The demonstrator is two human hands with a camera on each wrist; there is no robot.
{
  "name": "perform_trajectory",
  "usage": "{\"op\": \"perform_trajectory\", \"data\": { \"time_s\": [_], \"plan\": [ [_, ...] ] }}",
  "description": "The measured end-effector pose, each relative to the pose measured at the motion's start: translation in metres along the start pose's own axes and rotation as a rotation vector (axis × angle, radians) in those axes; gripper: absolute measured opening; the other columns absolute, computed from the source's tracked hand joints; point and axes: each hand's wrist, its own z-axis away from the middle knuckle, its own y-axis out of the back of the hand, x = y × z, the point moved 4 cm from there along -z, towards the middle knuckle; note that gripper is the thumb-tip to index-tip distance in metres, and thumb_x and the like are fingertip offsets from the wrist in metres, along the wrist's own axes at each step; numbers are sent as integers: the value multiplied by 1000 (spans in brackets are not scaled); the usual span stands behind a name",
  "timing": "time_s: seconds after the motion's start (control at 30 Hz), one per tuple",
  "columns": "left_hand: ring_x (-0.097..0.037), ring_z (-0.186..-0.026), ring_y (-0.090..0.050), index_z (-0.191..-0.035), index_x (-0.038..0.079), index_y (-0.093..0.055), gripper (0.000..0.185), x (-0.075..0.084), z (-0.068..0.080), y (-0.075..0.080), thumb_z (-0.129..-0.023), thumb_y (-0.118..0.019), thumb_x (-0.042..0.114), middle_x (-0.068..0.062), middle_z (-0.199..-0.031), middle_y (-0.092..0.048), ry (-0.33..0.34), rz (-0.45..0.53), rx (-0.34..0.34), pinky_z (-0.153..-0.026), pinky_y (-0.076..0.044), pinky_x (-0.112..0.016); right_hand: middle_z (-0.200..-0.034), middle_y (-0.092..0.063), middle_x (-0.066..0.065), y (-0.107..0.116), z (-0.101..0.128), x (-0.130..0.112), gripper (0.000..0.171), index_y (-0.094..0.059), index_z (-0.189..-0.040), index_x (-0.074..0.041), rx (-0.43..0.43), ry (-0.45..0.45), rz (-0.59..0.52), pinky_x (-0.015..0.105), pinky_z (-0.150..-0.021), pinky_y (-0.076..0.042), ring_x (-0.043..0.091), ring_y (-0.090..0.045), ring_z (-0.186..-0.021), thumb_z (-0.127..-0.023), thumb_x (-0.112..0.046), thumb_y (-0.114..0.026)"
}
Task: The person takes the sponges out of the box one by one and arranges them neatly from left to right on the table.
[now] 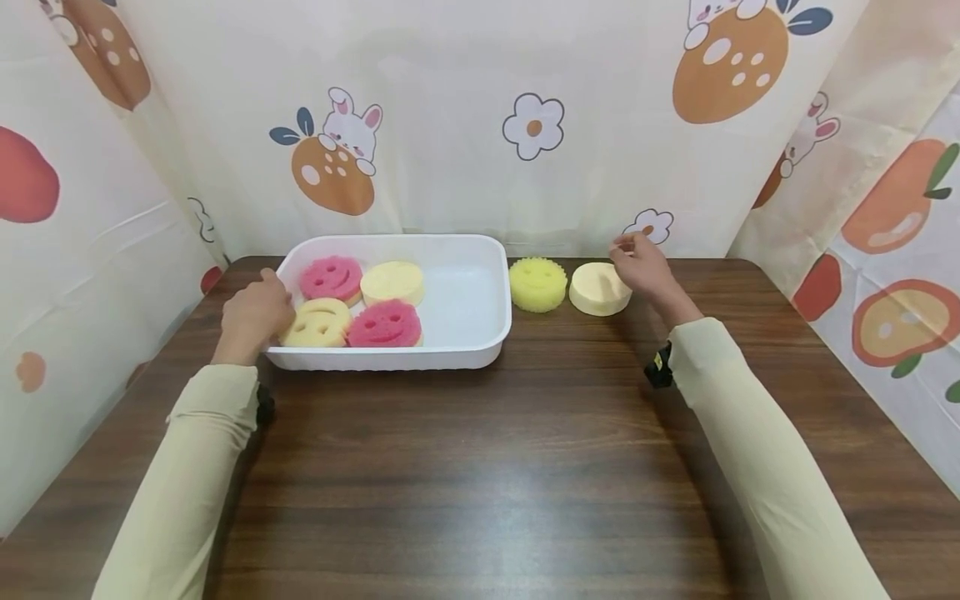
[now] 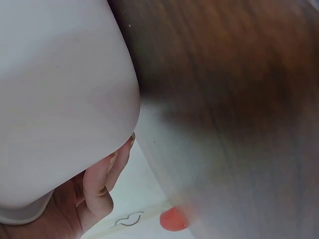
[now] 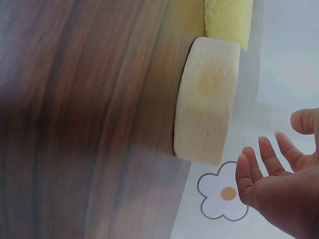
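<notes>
Right hand (image 1: 637,262), right of centre: fingers loosely spread, empty, over far edge of cream sponge (image 1: 600,289). We judge: lower, pinch across rim.
Left hand (image 1: 255,312) curled on left rim of white tray (image 1: 480,346).
Yellow sponge (image 1: 537,284) just beside cream one; four sponges fill tray's left half.
</notes>
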Motion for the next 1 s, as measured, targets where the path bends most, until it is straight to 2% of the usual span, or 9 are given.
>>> {"op": "perform_trajectory", "data": {
  "time_s": [0.23, 0.43, 0.8, 1.0],
  "plan": [
    [-47, -87, -59, -141, -19, -19, 60, 3, 0, 1, -100, -39, 20, -39, -107, -56, -1, -3, 3, -81, -49, -63, -155, -38, 21, -4, -4, -12, 51, -35, -147, -4, -6, 17, -20, 55, -113, -34, 40, -35, -142, -105, -33, -36],
    [-45, -85, -58, -141, -19, -19, 59, -1, -1, 0, -102, -38, 21, -39, -106, -55, 17, -4, -14, -79, -49, -61, -155, -38, 20, -12, -7, -28, 52, -35, -148, -5, -22, 38, -30, 54, -113, -35, 38, -36, -142, -105, -34, -36],
    [-43, -81, -57, -136, -18, -24, 55, -2, -2, -2, -101, -41, 21, -36, -100, -56, 18, 4, 1, -73, -49, -56, -152, -41, 18, -30, -13, -48, 48, -37, -146, -6, -44, 74, -48, 51, -113, -37, 36, -40, -140, -105, -29, -40],
    [-42, -80, -57, -135, -18, -25, 54, 0, -2, -2, -100, -42, 19, -35, -100, -57, 11, 7, 2, -75, -49, -58, -150, -42, 18, -36, -12, -56, 46, -37, -144, -6, -63, 94, -73, 50, -110, -40, 36, -42, -139, -105, -28, -41]
  ]
}}
